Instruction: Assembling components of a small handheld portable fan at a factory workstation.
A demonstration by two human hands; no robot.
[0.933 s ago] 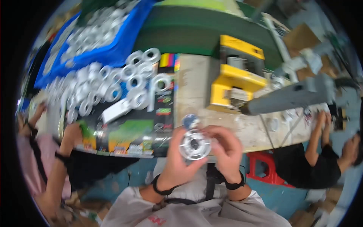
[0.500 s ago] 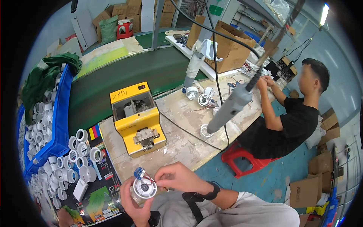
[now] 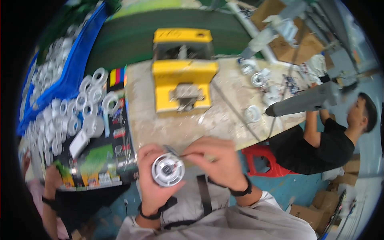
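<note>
Machine (image 3: pixel 182 76) on the bench (image 3: pixel 224 120), ring heap (image 3: pixel 76 116) left, stool (image 3: pixel 264 160) right below.

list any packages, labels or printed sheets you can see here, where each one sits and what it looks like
Printed sheet: flat on the bench's left side, dark with green, yellow and red panels, white rings on it.
Colour strip: at that sheet's far end, short stripes of yellow, red and blue.
Cardboard boxes: far right behind the bench, plain brown.
More cardboard boxes: on the floor at lower right, brown, blurred.
</note>
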